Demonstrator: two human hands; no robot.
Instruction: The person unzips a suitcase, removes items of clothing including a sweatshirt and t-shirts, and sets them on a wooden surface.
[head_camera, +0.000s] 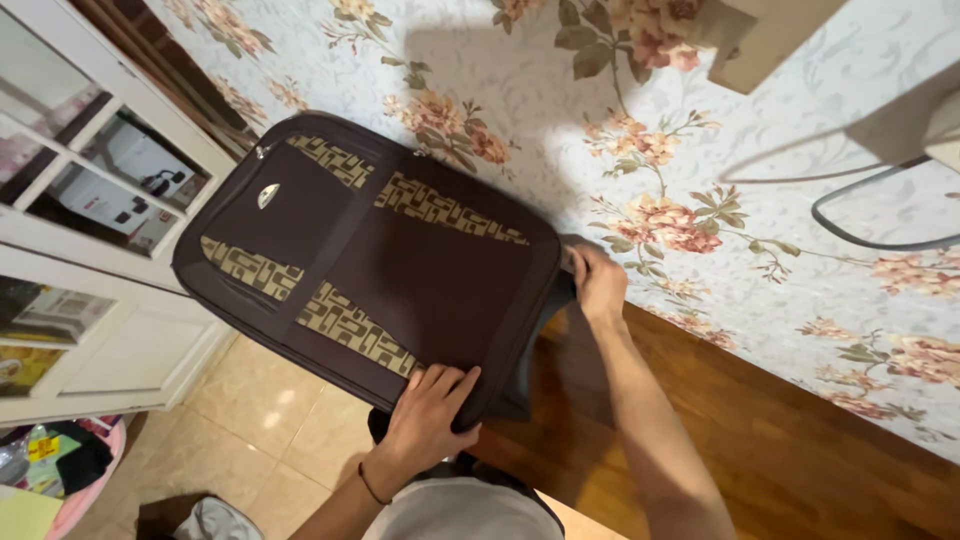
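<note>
Floral wallpaper, tiled floor | suitcase (380, 265) — dark brown, upright against wall beside white cabinet (110, 300) | left hand (428, 410) fingers curled over its near edge | right hand (597, 283) clasped round its far side — firm hold.

A white cabinet (120, 230) with glass doors stands on the left. The wall (780, 200) has flowers. The floor (270, 420) has shiny tiles.
</note>
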